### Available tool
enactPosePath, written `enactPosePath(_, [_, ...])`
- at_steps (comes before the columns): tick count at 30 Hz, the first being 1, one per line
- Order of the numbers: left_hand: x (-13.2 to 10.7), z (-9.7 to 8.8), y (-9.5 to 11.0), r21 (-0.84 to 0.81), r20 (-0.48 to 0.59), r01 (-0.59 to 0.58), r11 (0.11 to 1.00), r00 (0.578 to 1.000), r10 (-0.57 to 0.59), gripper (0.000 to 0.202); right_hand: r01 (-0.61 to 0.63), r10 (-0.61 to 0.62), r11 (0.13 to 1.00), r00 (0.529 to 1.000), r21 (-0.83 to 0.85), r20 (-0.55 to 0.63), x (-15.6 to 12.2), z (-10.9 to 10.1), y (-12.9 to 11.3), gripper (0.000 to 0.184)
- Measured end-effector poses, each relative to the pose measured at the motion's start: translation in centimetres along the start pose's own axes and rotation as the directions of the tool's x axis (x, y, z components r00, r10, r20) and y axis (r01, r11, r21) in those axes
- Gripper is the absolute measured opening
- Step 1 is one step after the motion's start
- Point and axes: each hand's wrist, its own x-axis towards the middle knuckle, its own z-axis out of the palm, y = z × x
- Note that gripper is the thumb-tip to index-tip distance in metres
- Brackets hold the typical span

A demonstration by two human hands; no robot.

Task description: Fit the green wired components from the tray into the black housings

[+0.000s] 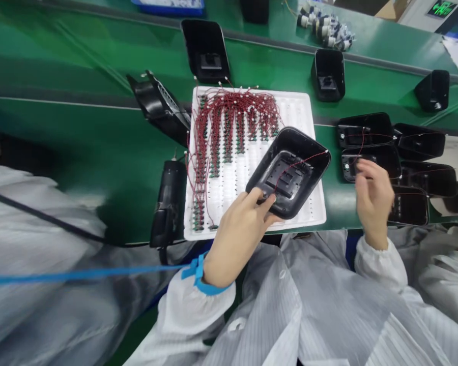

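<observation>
My left hand (pixel 240 229), with a blue band at its wrist, grips the near edge of a black plastic housing (pixel 265 170). The housing is tilted above a white tray (pixel 316 208), its hollow side facing up, and a thin red wire crosses its inside. In the tray stand rows of small green circuit boards (pixel 228 137) with bundled red wires (pixel 244 99). My right hand (pixel 374 198) is at the right, beside another black housing (pixel 381 161) with a red wire. Its fingers are loosely bent, thumb apart, and I see nothing held in them.
Several more black housings (pixel 429 175) lie together at the right. Others (pixel 206 48) stand along the back of the green bench. Left of the tray are a black power screwdriver (pixel 168 198) and a curved black part (pixel 158 107). People in pale coats sit at both sides.
</observation>
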Motion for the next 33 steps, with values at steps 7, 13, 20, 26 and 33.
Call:
enactPosePath(7, [0.6, 0.5, -0.1, -0.052, -0.003, -0.067, 0.996, 0.998, 0.067, 0.012, -0.207, 0.059, 0.921, 0.913, 0.331, 0.405, 2.9, 6.3, -0.9, 0.049])
enactPosePath(13, [-0.1, 0.6, -0.1, 0.09, -0.089, -0.15, 0.985, 0.983, 0.158, 0.03, -0.176, 0.059, 0.941, 0.927, 0.288, 0.371, 3.3, 6.5, -0.8, 0.04])
enactPosePath(20, [0.4, 1.7, 3.7, -0.018, -0.204, -0.432, 0.902, 0.885, 0.42, 0.041, -0.204, 0.15, 0.939, 0.968, 0.276, 0.202, -1.9, -2.5, 2.5, 0.045])
enactPosePath(26, [1.7, 4.6, 8.8, -0.027, -0.068, -0.609, 0.793, 0.793, 0.606, 0.034, -0.753, 0.742, 0.564, 0.642, 0.339, 0.193, -7.7, -9.2, 4.1, 0.054])
enactPosePath(33, [1.0, 4.0, 9.1, 0.057, -0.063, -0.629, 0.775, 0.772, 0.632, 0.03, -0.78, 0.795, 0.427, 0.565, 0.458, 0.22, -9.6, -5.6, 5.1, 0.059])
